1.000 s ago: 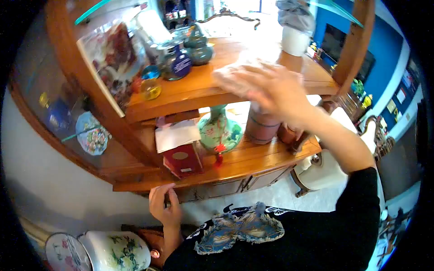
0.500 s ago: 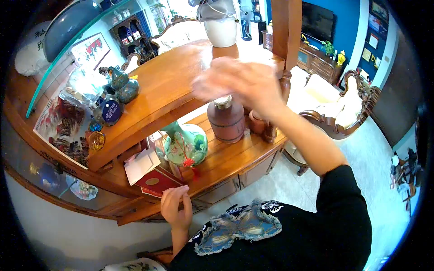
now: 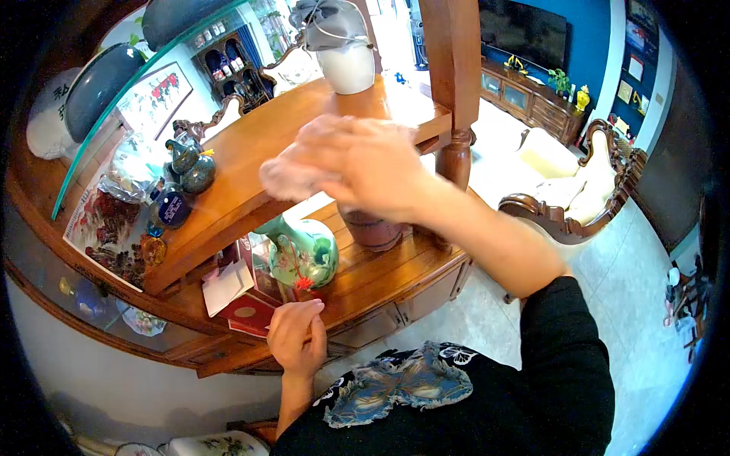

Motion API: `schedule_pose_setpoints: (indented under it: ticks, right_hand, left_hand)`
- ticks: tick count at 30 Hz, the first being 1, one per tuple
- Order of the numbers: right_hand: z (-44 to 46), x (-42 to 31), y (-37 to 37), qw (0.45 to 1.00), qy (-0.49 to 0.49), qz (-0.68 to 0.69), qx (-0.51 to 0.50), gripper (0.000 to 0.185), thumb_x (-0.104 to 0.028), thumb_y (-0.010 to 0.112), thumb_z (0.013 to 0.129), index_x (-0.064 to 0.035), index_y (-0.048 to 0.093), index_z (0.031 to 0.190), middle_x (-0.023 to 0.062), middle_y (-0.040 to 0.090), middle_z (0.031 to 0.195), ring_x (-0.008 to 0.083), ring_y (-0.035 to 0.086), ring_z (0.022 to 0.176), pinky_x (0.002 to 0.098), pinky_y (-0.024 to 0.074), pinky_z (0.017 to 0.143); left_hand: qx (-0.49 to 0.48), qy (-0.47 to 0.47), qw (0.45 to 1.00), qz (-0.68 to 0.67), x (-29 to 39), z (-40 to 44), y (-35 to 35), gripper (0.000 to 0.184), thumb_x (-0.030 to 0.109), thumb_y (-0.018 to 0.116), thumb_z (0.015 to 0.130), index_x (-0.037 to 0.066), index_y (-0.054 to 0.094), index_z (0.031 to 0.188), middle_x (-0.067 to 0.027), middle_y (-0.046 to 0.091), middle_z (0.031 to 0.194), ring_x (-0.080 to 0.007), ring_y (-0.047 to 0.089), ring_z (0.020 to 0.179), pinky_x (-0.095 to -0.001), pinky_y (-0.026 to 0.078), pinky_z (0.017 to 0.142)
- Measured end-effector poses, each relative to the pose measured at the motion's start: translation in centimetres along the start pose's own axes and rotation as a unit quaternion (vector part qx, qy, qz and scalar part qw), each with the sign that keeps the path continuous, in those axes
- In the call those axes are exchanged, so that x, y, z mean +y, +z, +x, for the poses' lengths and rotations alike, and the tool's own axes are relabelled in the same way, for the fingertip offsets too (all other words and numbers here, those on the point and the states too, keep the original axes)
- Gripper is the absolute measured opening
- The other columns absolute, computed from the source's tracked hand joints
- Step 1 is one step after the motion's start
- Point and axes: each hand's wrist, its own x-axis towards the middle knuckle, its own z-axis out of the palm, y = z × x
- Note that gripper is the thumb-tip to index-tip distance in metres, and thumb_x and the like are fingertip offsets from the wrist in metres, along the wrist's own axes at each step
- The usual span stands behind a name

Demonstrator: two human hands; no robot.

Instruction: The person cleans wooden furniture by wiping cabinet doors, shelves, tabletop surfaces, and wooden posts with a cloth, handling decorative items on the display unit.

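Observation:
My right hand [image 3: 372, 163] reaches over the upper wooden shelf [image 3: 251, 156], smeared by motion. Its fingers press a pale pinkish cloth [image 3: 287, 171], also blurred, near the shelf's front edge. Below that arm, a brown banded jar [image 3: 372, 232] stands on the lower counter, its top hidden by the hand. My left hand [image 3: 295, 334] is near the counter's front edge, fingers bent and thumb apart, with nothing visible in it. Just beyond it sits a red box [image 3: 252, 313] with a pale flap. A green floral vase [image 3: 308, 254] with a red tassel stands beside the box.
A white pot [image 3: 347, 70] stands at the far end of the upper shelf. Dark gourd-shaped ornaments [image 3: 196, 171], a blue bottle [image 3: 171, 209] and an amber glass piece [image 3: 153, 249] are at the left. A glass shelf [image 3: 114, 114] overhangs them. A wooden post [image 3: 450, 68] rises at the right.
My right hand has swept left and a little down along the upper shelf, now covering the brown jar's top. My left hand has stayed near the counter edge. The view has shifted slightly.

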Motion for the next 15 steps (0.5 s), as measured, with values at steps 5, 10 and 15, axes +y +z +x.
schedule_pose_setpoints:
  ticks: [5, 10, 15]
  right_hand:
    - [-1.3, 7.0, -1.5, 0.987, -0.033, -0.157, 0.031, 0.035, -0.038, 0.064, 0.094, -0.0297, 0.071, 0.127, 0.004, 0.075, 0.106, 0.0263, 0.071, 0.101, 0.0422, 0.0594, 0.079]
    - [-3.3, 4.2, -2.0, 0.989, 0.068, -0.096, 0.091, 0.035, -0.031, 0.076, 0.081, -0.0246, 0.077, 0.115, 0.0045, 0.071, 0.119, 0.0272, 0.067, 0.109, 0.0456, 0.0528, 0.089]
    - [-6.8, 6.6, -3.1, 0.993, -0.001, 0.046, 0.111, 0.045, -0.011, 0.077, 0.072, -0.0224, 0.076, 0.115, 0.0008, 0.069, 0.131, 0.0283, 0.06, 0.127, 0.0455, 0.0456, 0.099]
  left_hand:
    - [-0.013, -0.026, 1.0, 0.0, 0.9, -0.6, 1.0, 0.021, -0.01, 0.067, 0.079, 0.002, 0.073, 0.096, -0.0115, 0.075, 0.094, -0.0307, 0.07, 0.085, -0.0393, 0.055, 0.082]
    - [-0.019, -0.002, 0.999, 0.026, 1.5, -0.3, 1.6, 0.022, -0.007, 0.069, 0.079, 0.003, 0.073, 0.098, -0.0113, 0.074, 0.096, -0.0312, 0.07, 0.085, -0.0396, 0.056, 0.078]
    - [-0.025, -0.007, 0.999, 0.028, 3.2, 1.2, 2.7, 0.025, -0.007, 0.069, 0.078, 0.004, 0.074, 0.099, -0.0112, 0.074, 0.094, -0.0315, 0.069, 0.085, -0.0392, 0.056, 0.078]
